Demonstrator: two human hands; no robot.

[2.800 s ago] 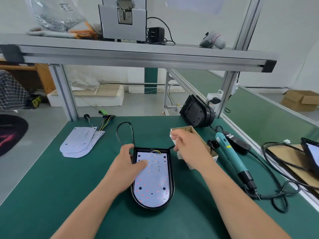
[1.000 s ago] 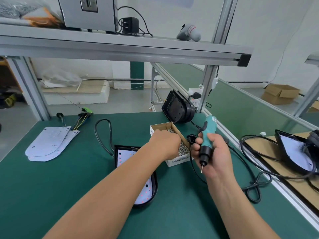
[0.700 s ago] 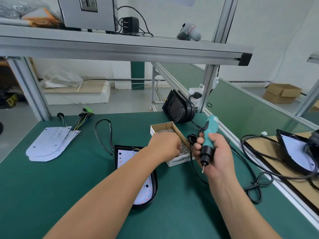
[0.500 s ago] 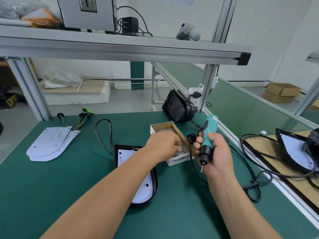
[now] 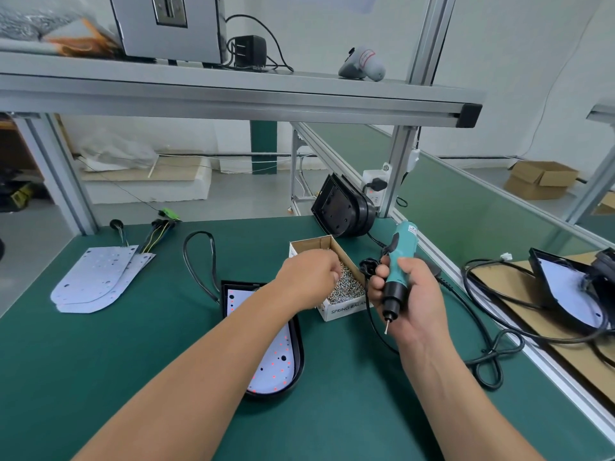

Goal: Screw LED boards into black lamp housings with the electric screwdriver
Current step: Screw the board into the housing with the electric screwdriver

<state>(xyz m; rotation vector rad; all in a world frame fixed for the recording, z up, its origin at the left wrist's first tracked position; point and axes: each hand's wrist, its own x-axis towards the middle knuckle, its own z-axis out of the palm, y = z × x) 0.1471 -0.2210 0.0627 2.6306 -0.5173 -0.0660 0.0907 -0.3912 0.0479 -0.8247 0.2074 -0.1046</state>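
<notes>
A black lamp housing (image 5: 300,356) lies flat on the green mat with a white LED board (image 5: 278,362) in it; my left forearm crosses over its upper half. My left hand (image 5: 307,277) is over the open cardboard box (image 5: 311,245) of small silver screws (image 5: 348,285), fingers curled down and pinching into the pile. My right hand (image 5: 411,302) grips the teal electric screwdriver (image 5: 401,252) upright to the right of the box, with its bit pointing down, clear of the mat.
Spare LED boards (image 5: 95,277) with wire bundles lie far left. A second black housing (image 5: 342,207) leans at the back by the frame post. Another housing (image 5: 565,294) sits on cardboard at right. The screwdriver's black cable (image 5: 486,361) coils on the mat beside my right arm.
Earlier my left hand rested on the LED board and the screwdriver lay on the mat. Now my right hand holds the screwdriver and my left is in the screw box. Over the last second nothing shifts.
</notes>
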